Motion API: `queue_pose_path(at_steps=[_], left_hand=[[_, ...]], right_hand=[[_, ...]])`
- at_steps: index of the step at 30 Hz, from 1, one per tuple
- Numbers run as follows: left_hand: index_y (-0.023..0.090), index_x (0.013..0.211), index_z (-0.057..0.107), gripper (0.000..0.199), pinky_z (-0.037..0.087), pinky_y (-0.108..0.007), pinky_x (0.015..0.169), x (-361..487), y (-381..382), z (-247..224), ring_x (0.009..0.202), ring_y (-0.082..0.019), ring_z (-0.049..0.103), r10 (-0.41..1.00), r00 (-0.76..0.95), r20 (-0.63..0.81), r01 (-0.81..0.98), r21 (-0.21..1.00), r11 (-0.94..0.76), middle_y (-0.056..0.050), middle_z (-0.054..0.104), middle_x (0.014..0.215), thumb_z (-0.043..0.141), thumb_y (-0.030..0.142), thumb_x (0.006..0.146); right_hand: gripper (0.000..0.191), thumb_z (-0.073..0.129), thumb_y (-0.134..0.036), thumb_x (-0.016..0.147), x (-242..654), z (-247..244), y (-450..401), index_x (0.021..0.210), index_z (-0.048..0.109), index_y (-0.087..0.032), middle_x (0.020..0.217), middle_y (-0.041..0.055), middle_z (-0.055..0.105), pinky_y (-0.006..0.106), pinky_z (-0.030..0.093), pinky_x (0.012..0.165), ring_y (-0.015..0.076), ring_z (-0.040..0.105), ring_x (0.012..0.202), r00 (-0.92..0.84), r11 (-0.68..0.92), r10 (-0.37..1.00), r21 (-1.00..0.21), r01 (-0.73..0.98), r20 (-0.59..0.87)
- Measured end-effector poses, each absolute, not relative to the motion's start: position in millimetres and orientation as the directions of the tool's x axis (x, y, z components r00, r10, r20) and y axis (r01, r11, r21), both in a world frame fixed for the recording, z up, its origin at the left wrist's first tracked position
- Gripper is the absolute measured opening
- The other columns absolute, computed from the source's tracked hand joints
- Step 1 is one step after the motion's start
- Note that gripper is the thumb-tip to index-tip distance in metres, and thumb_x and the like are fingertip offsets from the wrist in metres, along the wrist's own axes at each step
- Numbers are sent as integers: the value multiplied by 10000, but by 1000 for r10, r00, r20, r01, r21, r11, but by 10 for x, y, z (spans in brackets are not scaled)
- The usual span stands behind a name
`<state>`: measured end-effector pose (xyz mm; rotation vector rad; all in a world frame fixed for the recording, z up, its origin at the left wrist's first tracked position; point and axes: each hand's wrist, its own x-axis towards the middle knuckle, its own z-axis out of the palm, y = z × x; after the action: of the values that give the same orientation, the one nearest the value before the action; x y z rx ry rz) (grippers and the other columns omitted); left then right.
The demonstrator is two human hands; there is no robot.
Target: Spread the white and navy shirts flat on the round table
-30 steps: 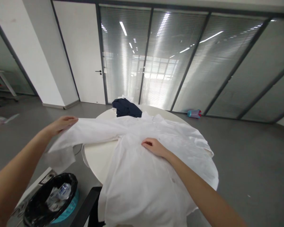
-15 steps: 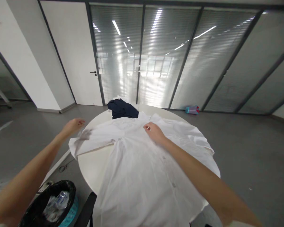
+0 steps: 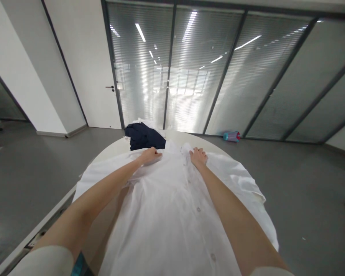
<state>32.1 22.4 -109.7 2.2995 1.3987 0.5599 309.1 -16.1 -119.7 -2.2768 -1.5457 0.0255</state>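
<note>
Round table, white shirt, both hands flat

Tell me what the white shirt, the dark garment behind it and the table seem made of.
White shirt: thin woven fabric, likely cotton; slightly sheer, creased, buttoned. Dark garment: soft navy cloth, crumpled; weave unclear. Table: smooth matte off-white top, probably laminate.

- The dark garment lies bunched on the table just beyond the left hand, blocking reach straight ahead.
- Between both hands the white shirt lies flat.
- Bare table left of the sleeve.
</note>
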Motion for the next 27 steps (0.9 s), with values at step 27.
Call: queue_pose_path(at_steps=[27], left_hand=[[107,994,548,192,340,-621,1009,-124,750,-1013,1199,-406,531,880,-241,408,807,588,-52,-188,611,1132,631,239,882]], right_hand=[[374,429,-332,998,3129,-1362,87,1332,511,-186,1268,178,570,456,344,946,341,505,1178,416,-344,843,-252,904,341]])
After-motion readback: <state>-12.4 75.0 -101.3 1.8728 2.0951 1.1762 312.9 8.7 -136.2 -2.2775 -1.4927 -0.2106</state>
